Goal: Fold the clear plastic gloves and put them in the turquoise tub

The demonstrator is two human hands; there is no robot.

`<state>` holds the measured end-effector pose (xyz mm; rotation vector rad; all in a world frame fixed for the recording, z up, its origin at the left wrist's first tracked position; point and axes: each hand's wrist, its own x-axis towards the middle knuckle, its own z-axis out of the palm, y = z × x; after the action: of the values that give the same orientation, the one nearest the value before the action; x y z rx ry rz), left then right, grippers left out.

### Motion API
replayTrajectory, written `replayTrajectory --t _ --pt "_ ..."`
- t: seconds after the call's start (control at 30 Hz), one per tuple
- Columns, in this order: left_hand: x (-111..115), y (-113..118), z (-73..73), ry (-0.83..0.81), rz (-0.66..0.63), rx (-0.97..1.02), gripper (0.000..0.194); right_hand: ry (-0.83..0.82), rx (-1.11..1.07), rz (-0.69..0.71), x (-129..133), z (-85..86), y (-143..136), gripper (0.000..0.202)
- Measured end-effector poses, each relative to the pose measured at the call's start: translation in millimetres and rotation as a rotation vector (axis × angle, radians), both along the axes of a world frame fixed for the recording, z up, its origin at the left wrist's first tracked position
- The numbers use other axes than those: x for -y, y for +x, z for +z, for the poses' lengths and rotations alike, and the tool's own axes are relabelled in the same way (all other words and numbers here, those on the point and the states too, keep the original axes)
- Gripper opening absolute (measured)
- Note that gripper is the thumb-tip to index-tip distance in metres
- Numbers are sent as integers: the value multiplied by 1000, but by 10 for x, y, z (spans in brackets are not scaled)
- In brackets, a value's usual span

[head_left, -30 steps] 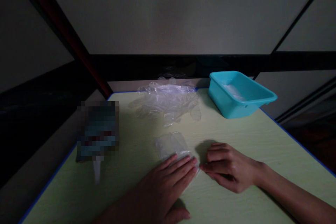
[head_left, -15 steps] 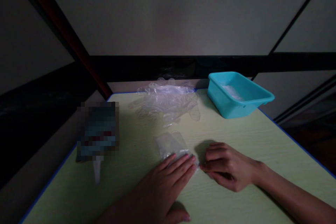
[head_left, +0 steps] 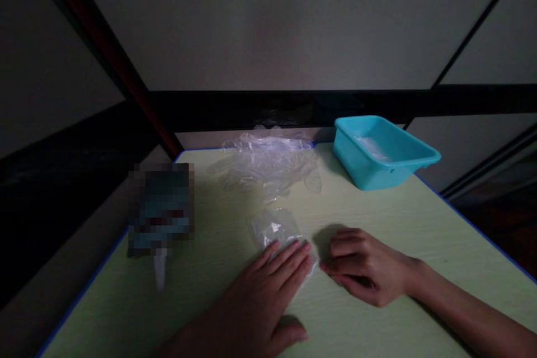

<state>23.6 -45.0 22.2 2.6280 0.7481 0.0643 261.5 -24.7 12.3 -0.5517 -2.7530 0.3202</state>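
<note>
A folded piece of thin clear plastic (head_left: 274, 227), apparently a disposable glove, lies on the table in front of me. My left hand (head_left: 268, 285) rests flat over its near part, fingers stretched out and thumb apart. Just right of the plastic's corner, my right hand (head_left: 363, 265) is closed, thumb and forefinger pinched together at the tabletop. Whether the pinch holds the plastic's edge cannot be made out. Farther back lies a loose pile of clear plastic gloves (head_left: 272, 162), some finger shapes showing.
A turquoise plastic basket (head_left: 377, 173) stands at the table's back right, with some clear plastic inside. On the left sits a blurred-out packet (head_left: 161, 210) with a whitish strip (head_left: 160, 269) sticking out toward me. The pale green table (head_left: 226, 224) has a blue edge and meets a panelled wall.
The plastic's far part has crumpled slightly and catches more light. My left hand has barely shifted on it. The right hand stays almost still. The view has moved a little.
</note>
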Motion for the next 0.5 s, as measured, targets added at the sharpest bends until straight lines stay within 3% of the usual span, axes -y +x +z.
replayTrajectory --t 0.5 --pt "-20 -6 0 19 -37 -53 74 69 -20 -34 -15 8 -16 26"
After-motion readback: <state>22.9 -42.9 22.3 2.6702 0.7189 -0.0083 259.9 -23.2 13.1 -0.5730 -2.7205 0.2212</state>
